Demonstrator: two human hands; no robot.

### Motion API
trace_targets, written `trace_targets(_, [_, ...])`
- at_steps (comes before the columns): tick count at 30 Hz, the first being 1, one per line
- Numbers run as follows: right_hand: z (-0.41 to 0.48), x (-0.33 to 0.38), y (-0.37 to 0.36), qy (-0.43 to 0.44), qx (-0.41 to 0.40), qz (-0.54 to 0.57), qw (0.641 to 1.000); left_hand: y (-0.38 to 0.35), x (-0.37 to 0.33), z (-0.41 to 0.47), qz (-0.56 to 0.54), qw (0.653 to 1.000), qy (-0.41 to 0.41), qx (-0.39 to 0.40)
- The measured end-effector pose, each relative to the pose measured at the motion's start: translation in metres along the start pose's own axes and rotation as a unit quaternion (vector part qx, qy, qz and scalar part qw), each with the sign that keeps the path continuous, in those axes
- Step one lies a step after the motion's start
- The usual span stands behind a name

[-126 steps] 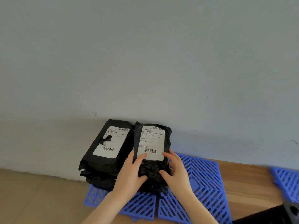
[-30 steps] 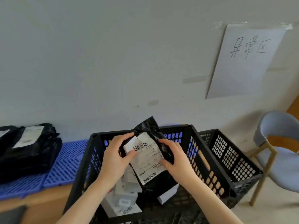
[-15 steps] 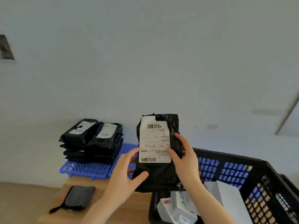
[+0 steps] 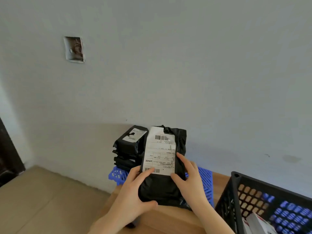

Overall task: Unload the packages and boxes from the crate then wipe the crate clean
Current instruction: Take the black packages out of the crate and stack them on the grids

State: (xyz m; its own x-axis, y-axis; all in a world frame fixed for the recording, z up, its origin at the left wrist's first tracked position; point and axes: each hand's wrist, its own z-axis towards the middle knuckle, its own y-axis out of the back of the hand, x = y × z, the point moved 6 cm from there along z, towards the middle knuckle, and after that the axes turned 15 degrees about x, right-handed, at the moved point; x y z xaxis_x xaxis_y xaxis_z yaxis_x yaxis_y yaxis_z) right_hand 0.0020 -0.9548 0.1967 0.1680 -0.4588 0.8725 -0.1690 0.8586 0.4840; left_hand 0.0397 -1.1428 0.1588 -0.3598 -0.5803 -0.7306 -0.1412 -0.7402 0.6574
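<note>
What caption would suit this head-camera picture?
Left hand and right hand hold a package by the stack; crate at right.

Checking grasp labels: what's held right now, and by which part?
One black labelled package, in both hands: left hand grips its lower left edge, right hand its right edge near the label's bottom corner.

package [image 4: 162, 188] carried from crate [image 4: 235, 188], now in front of stack [image 4: 128, 147]
</note>
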Motion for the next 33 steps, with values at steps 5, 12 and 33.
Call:
trace_targets(5, [0.046, -0.006, -0.021, 0.011, 0.028, -0.002, 1.0, 0.021, 0.034, 0.025, 0.017, 1.0, 0.013, -0.012])
trace_targets(12, [0.112, -0.023, -0.029, 0.027, 0.034, 0.033, 0.999, 0.042, 0.068, 0.095, 0.046, 0.998, 0.026, -0.019])
trace_targets(33, [0.255, -0.123, -0.041, -0.104, 0.093, -0.02, 0.99, 0.013, 0.177, 0.254, 0.136, 0.987, 0.02, 0.088])
